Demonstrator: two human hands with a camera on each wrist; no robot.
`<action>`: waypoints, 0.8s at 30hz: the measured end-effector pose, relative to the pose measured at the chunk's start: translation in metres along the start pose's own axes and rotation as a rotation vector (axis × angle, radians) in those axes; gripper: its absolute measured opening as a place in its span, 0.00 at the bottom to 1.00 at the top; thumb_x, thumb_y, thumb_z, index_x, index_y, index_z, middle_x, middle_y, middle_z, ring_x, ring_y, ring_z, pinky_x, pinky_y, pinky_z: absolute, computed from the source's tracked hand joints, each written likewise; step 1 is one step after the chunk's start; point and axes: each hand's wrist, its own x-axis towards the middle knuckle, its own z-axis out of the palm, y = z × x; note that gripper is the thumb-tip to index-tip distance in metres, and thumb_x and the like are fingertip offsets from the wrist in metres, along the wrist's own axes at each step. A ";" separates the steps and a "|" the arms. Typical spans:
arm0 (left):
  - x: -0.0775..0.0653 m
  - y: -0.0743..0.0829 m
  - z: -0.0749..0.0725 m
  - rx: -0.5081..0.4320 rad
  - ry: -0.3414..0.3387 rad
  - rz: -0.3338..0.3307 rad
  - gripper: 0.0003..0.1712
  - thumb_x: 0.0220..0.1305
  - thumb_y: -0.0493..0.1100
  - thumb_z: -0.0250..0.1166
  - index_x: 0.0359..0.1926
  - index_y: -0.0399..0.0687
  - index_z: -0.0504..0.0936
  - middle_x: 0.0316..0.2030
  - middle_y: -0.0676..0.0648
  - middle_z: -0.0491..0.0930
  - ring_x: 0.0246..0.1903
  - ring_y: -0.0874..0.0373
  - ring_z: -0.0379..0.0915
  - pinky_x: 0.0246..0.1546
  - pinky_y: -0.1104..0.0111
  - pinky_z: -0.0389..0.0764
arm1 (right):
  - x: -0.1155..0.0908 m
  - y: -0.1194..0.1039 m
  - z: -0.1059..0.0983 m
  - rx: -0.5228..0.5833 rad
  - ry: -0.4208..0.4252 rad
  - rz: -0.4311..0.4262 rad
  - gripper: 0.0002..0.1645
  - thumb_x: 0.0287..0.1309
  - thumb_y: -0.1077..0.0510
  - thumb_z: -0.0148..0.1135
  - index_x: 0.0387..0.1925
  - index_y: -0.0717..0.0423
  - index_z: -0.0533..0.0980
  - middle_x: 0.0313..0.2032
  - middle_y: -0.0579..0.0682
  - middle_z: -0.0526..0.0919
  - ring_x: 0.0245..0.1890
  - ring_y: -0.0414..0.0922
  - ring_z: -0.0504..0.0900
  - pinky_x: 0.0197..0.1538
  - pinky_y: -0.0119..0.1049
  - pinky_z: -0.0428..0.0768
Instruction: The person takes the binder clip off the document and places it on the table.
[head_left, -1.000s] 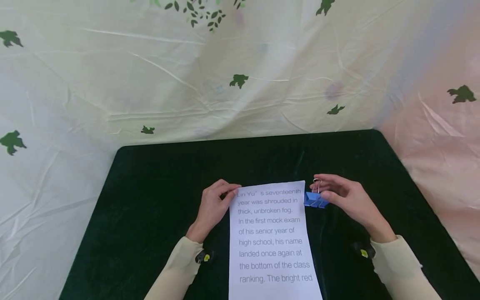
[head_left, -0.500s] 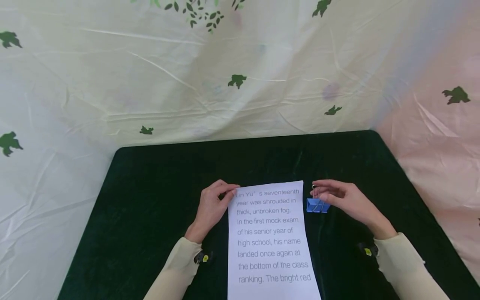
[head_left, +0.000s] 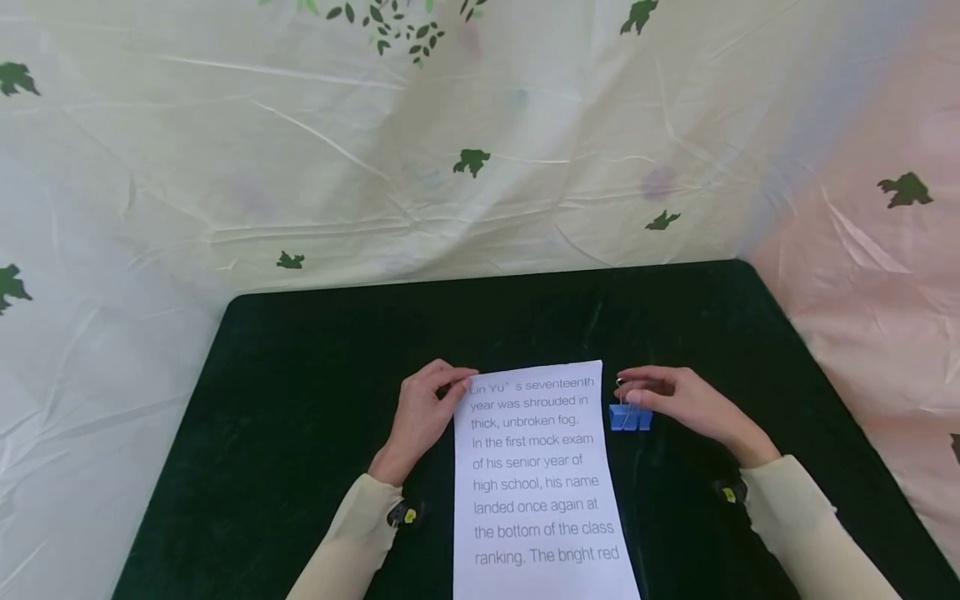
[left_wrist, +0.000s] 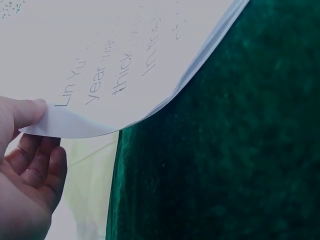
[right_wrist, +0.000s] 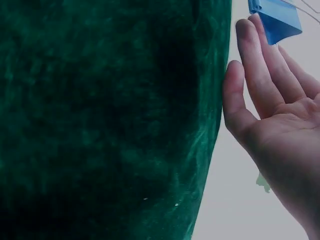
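My left hand (head_left: 422, 419) pinches the top left corner of printed paper (head_left: 536, 467). In the left wrist view the thumb (left_wrist: 30, 113) lies on the text side and the other fingers are behind; layered edges suggest more than one sheet. To the right of the paper, my right hand (head_left: 705, 410) holds a blue binder clip (head_left: 630, 417) by its wire handle, between thumb and fingers. The clip hangs just beside the paper's upper right edge, apart from it. Only part of the clip (right_wrist: 277, 19) appears in the right wrist view, beyond several extended fingers.
A dark green velvety cloth covers the table (head_left: 322, 350). Behind and around it hangs a pale curtain (head_left: 345, 167) with leaf and bird prints, pinkish on the right (head_left: 862, 242). Dark wrist cameras (head_left: 403, 514) sit at the sleeve cuffs.
The binder clip and right hand have moved down slightly, and the clip has gone from tilted at the paper's edge to hanging level. The left hand still pinches the corner.
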 end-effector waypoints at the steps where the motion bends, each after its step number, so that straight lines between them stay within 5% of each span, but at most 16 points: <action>1: 0.000 0.000 0.000 0.000 -0.001 0.001 0.10 0.71 0.38 0.68 0.50 0.51 0.91 0.35 0.57 0.80 0.32 0.65 0.73 0.32 0.69 0.76 | 0.001 0.002 0.000 -0.001 -0.010 0.006 0.27 0.76 0.51 0.59 0.69 0.60 0.72 0.56 0.51 0.86 0.53 0.41 0.85 0.54 0.29 0.78; 24: 0.007 -0.005 0.003 0.013 -0.018 -0.019 0.10 0.71 0.39 0.69 0.50 0.51 0.91 0.34 0.57 0.80 0.31 0.65 0.73 0.32 0.68 0.76 | 0.014 0.021 0.000 -0.098 -0.034 0.008 0.27 0.75 0.49 0.59 0.68 0.58 0.74 0.60 0.57 0.79 0.53 0.49 0.80 0.52 0.37 0.80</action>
